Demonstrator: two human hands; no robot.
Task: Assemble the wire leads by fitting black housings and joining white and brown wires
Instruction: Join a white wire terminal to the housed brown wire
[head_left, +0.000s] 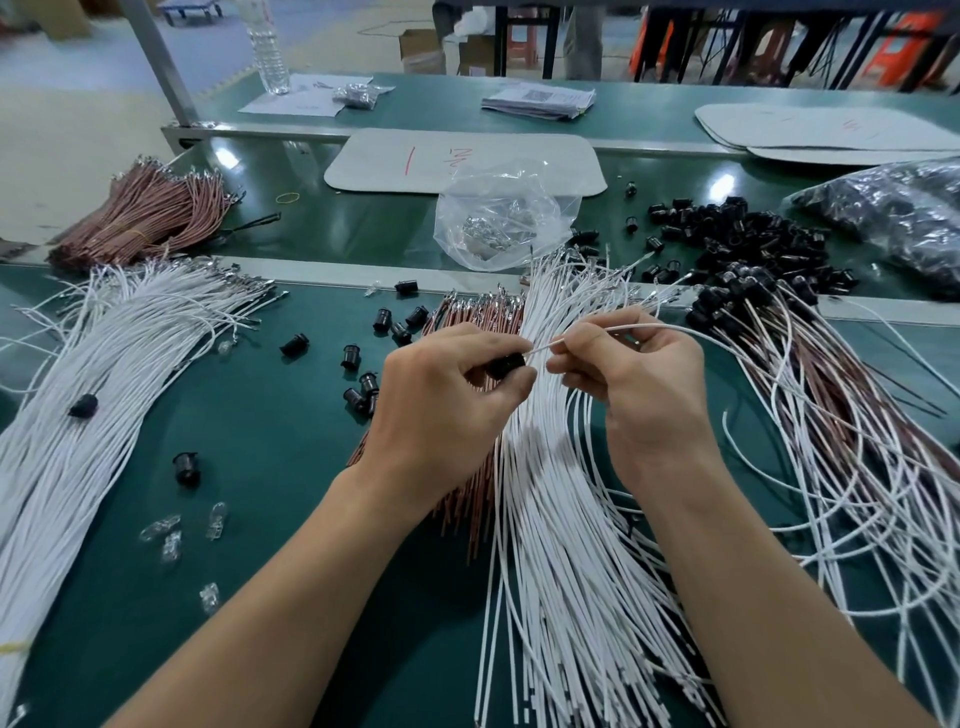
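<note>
Fingers (511, 371) of the left hand (447, 400) are closed around one black housing (505, 365), held above the worktop (270, 467). Fingers of the right hand (639, 379) are pinched tight on a single white wire (649, 326); its near end meets the housing's mouth, and the rest arcs off to the right.

Housing: small, dark, barrel-shaped, mostly hidden by the thumb. Wire: thin, white-sleeved.

Beneath the hands lie a fan of white wires (561, 519) and, just beside it, a bunch of brown wires (467, 499) with metal tips. Loose housings (363, 387) are scattered left of the hands. Finished leads (831, 415) are spread at right.

Clear plastic bag (501, 218), open, holds small shiny metal parts. A second bag (904, 218), far right, is packed with dark parts; a heap of housings (748, 234) sits beside it.
</note>
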